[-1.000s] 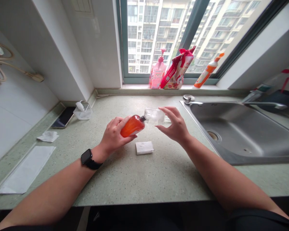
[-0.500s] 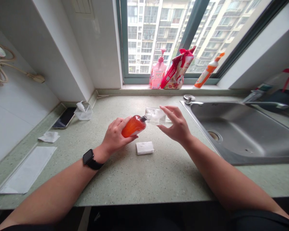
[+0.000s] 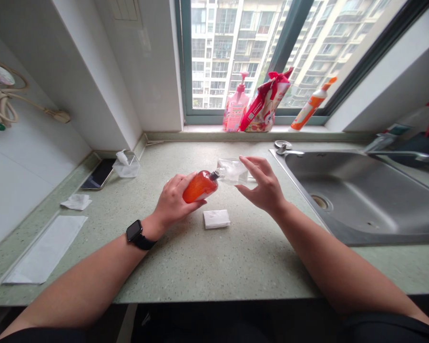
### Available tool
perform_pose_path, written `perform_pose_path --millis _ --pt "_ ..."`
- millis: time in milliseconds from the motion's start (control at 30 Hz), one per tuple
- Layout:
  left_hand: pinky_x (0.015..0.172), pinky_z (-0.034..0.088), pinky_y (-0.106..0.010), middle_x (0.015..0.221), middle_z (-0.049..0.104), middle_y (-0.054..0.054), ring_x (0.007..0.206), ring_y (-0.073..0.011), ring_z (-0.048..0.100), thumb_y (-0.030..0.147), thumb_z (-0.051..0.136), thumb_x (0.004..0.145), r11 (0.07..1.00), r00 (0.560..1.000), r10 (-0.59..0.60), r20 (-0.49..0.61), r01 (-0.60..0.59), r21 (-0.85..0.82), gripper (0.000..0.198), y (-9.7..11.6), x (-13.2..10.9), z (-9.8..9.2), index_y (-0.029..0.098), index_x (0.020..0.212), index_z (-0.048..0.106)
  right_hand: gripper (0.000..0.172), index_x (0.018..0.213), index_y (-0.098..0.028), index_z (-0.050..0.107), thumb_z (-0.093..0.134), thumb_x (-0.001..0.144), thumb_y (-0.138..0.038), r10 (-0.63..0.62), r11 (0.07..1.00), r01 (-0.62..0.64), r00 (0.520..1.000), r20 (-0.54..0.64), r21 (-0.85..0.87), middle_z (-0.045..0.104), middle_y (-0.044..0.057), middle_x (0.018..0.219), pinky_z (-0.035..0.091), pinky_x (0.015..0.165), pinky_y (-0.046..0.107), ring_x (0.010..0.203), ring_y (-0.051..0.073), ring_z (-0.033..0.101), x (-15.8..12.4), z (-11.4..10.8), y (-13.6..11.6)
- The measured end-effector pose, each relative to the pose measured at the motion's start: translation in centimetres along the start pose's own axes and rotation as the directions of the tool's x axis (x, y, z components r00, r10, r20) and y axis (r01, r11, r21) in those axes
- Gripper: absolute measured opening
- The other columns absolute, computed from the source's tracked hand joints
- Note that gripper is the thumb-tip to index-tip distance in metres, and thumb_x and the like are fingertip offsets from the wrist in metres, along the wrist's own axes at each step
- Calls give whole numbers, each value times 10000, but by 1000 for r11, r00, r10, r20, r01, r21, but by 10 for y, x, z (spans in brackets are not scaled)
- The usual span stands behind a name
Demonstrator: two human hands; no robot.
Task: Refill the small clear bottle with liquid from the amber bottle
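Note:
My left hand (image 3: pixel 174 200) is wrapped round an orange bottle (image 3: pixel 199 186), which tilts to the right with its dark threaded neck uncapped. That neck meets the small neck of a clear, flat-sided bottle (image 3: pixel 233 171), above the counter. At the clear bottle's right end, my right hand (image 3: pixel 262 183) grips it between the fingertips on the far side and the thumb on the near side. Whether liquid is flowing between the two necks I cannot tell. Just below them, a folded white tissue (image 3: pixel 217 219) lies on the counter.
The steel sink (image 3: pixel 372 190) is at the right of the green speckled counter (image 3: pixel 186 271). On the left lie a phone (image 3: pixel 98 174), a clear plastic tub (image 3: pixel 126 166), a crumpled tissue (image 3: pixel 76 202) and a white sheet (image 3: pixel 46 250). A pink pump bottle (image 3: pixel 236 110) stands on the windowsill.
The view has shifted slightly, so everything sits a little further right. Both hands keep the same hold, and the two bottles stay neck to neck.

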State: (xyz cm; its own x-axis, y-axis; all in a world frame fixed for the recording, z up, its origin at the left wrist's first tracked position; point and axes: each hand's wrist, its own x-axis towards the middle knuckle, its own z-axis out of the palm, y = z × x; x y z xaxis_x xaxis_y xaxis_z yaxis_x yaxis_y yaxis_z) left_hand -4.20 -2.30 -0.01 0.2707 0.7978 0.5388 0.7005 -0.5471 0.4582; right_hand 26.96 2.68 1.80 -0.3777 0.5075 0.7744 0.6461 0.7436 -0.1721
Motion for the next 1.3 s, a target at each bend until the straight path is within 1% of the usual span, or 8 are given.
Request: perform_pose_path --millis 333,500,700,867,1000,1300 --pt "1040 543 -478 1280 687 -111 1149 -298 665 613 801 925 1000 1000 1 8 -1 -18 772 2 1 0 260 1562 546 967 1700 -445 355 783 878 -170 -48 999 48 998 -33 -6 618 105 1441 622 1069 613 1302 367 655 2 -1 -2" --pt "1043 543 -486 1282 688 -113 1161 -304 665 617 802 923 1000 1000 9 6 -8 -18 781 2 0 0 268 1569 539 960 1696 -448 354 775 881 -166 -49 999 49 998 -33 -8 621 100 1461 609 1097 627 1316 372 654 2 -1 -4" --pt "1029 557 -482 1288 687 -116 1163 -303 670 620 807 916 1000 1000 5 5 -5 -27 787 0 0 1 271 1568 539 949 1703 -408 342 766 888 -169 -41 999 41 998 -46 -12 629 115 1472 616 1093 629 1315 380 661 3 -1 -5" --pt "1029 555 -484 1280 690 -112 1158 -303 672 619 817 907 1000 1000 2 1 -2 -28 793 0 0 2 274 1566 543 907 1685 -423 373 751 901 -169 -42 999 42 998 -41 8 629 96 1494 595 1128 638 1337 377 652 4 -3 -7" --pt "1026 553 -481 1277 690 -113 1158 -304 672 608 822 907 1000 1000 1 3 -1 -27 796 0 0 2 261 1566 543 882 1670 -421 402 745 902 -155 -54 998 54 998 -42 15 629 96 1494 594 1129 645 1345 372 650 5 -4 -8" --pt "1032 553 -484 1283 688 -118 1158 -306 668 620 812 910 999 1000 -8 12 9 -36 789 -1 1 2 271 1566 546 867 1663 -427 411 743 904 -171 -31 999 31 999 -27 8 626 88 1504 579 1150 664 1367 379 637 3 -3 -7"
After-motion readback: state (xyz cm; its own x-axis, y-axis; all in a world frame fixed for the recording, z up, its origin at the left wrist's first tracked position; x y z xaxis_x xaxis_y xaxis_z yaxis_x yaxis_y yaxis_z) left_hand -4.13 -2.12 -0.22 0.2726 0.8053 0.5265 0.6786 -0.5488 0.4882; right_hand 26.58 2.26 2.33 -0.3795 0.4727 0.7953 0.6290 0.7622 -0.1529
